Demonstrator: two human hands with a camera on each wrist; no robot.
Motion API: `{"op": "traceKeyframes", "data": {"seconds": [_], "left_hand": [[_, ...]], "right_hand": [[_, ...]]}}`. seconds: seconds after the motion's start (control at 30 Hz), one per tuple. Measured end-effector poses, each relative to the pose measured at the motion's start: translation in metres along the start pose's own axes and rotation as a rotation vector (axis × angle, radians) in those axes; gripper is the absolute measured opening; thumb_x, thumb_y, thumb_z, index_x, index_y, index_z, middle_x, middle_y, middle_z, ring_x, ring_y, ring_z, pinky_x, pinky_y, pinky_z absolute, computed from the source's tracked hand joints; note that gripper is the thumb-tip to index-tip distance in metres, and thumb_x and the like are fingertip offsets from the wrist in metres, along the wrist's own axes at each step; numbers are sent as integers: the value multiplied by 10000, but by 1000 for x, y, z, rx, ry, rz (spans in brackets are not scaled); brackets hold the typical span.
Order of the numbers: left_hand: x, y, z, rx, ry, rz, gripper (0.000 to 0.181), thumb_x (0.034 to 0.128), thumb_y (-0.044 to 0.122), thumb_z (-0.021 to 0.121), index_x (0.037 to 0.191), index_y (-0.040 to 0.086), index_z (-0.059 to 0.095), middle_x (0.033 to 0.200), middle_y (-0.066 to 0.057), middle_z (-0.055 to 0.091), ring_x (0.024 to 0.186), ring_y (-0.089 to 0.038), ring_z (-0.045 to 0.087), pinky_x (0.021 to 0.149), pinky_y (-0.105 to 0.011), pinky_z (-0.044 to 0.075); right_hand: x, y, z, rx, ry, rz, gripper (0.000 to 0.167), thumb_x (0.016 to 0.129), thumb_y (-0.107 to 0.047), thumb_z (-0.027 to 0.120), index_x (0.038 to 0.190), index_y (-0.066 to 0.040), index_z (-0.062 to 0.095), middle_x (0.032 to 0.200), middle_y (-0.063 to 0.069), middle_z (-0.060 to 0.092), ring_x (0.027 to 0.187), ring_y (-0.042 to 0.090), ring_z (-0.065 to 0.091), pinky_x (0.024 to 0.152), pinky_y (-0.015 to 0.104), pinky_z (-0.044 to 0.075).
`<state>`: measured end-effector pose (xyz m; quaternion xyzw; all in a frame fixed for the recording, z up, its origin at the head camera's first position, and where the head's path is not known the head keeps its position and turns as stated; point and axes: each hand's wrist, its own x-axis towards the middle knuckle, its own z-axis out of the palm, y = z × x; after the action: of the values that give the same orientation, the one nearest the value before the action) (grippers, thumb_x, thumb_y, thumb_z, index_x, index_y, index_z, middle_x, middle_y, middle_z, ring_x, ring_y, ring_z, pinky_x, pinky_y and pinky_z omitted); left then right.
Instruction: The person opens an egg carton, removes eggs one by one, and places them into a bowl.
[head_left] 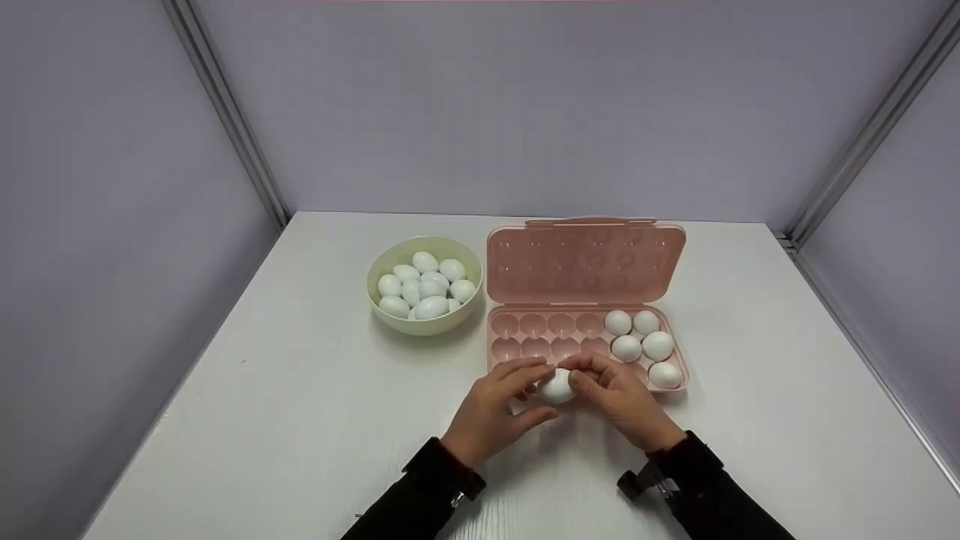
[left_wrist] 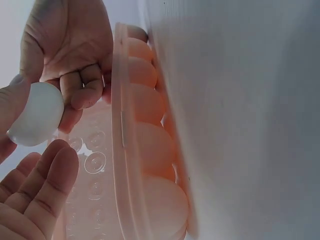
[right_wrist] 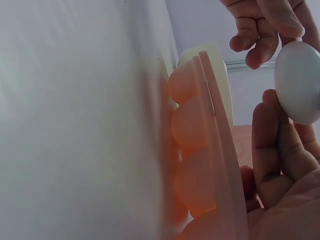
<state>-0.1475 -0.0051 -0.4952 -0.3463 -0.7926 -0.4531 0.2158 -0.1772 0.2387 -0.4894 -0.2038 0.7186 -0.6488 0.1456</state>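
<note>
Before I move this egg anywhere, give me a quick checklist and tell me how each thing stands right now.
1. Egg held: ok, the right hand pinches it.
2. Left hand free of the egg: cannot tell; its fingertips are right at it, but whether they grip is unclear.
3. Lid open: ok, standing up behind the cups.
4. Empty cups available: ok, several show at the left of the back two rows.
5. Front row free under the hands: cannot tell, they cover most of it.
6. Bowl upright: ok, with eggs inside.
</note>
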Motion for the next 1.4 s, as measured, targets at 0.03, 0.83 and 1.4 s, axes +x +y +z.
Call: {"op": "traceKeyframes", "data": {"seconds": [0.03,0.83,1.4], "left_hand": [[0,0,0,4,3,5,542,831,188,922,1319,79,715,1366,-129,703,934,-196,758,792,-229,637],[3,2,3,63,-36,80,520,854,143,915,1329,91,711,1293,-99,747,1102,-198,734,836,-188,608],[0,-1,2,72,-19,55,494,852,124,906,1305,102,711,1246,-20,771,937,-124,675,802,-161,572]], "right_hand": [[0,0,0,-3,-10,-1,275,1116,-158,562,1322,14,619,1232,-50,757,1130,60,698,935,250,578],[3,-1,2,-102,-40,-21,255,1095,-178,609,1265,-1,677,1198,-65,765,1092,57,711,884,223,565],[2,7,7,-180,35,-102,215,1118,-162,555,1203,-65,727,1162,-16,770,1098,69,693,927,204,542]]}}
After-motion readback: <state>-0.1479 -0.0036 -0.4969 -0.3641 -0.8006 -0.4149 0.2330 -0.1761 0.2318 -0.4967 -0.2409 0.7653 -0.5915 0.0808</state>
